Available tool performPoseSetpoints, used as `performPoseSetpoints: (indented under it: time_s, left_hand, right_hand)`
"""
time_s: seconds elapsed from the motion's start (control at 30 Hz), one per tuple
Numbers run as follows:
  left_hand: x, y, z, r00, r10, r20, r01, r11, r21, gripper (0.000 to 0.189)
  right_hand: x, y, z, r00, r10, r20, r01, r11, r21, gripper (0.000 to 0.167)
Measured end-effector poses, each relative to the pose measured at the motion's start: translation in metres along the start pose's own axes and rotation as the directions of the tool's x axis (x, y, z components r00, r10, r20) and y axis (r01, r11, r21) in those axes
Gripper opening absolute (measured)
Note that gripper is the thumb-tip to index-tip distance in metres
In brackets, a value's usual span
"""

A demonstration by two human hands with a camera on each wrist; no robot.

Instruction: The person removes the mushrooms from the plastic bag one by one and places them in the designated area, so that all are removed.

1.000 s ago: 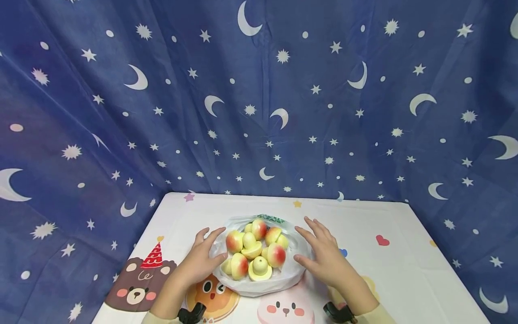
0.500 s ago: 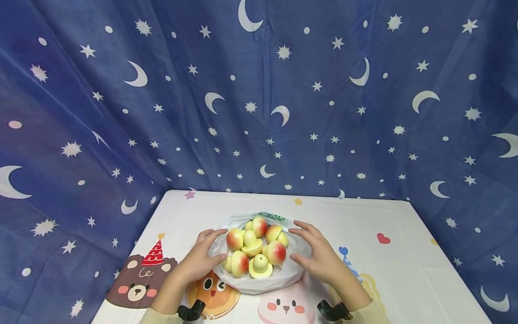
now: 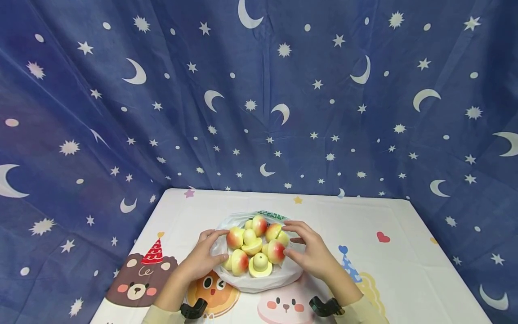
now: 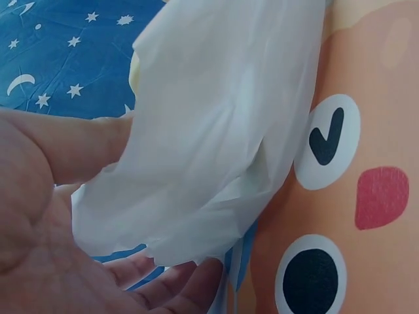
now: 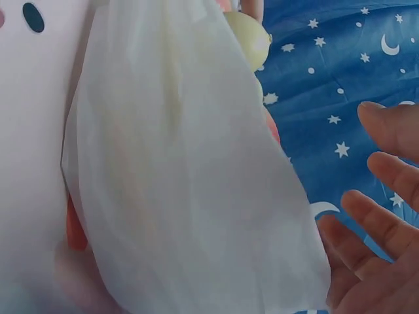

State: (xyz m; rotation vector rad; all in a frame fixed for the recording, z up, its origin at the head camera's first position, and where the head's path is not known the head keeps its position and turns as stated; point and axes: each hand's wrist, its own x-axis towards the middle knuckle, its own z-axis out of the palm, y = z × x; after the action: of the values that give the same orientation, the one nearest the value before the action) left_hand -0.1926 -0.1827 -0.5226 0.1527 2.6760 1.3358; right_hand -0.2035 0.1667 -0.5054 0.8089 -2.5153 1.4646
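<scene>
In the middle of the table stands a thin white plastic bag, its mouth spread wide. Several rounded yellow pieces with red blush fill it; some look like a knob on a flat brim. My left hand is at the bag's left side with fingers and thumb extended; in the left wrist view the bag's edge hangs between thumb and fingers. Over the bag's right side reaches my right hand, its fingers spread and loosely bent. The right thumb tip overlaps a red-cheeked piece in the head view.
The white tablecloth carries printed cartoon figures, among them a brown bear at left. A dark blue cloth with moons and stars hangs behind and beside the table. Black wrist mounts sit on both wrists.
My right hand has moved left, from beside the bag to over its right part, with its fingertips near the pieces. The left hand has hardly moved.
</scene>
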Motion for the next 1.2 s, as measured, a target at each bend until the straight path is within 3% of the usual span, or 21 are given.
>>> performPoseSetpoints:
  time_s: [0.27, 0.43, 1.2]
  left_hand:
    - [0.0, -0.001, 0.002, 0.999, -0.042, -0.018, 0.042, 0.999, 0.001, 0.066]
    - [0.0, -0.003, 0.003, 0.999, -0.037, -0.024, 0.037, 0.999, 0.015, 0.071]
    - [0.002, -0.01, 0.004, 0.999, -0.039, -0.034, 0.04, 0.999, 0.034, 0.083]
  right_hand:
    - [0.003, 0.002, 0.008, 0.996, 0.082, 0.044, -0.085, 0.995, 0.058, 0.056]
    - [0.002, 0.004, 0.01, 0.99, 0.126, 0.064, -0.13, 0.99, 0.057, 0.057]
    - [0.0, 0.014, 0.018, 0.97, 0.217, 0.106, -0.224, 0.973, 0.061, 0.058]
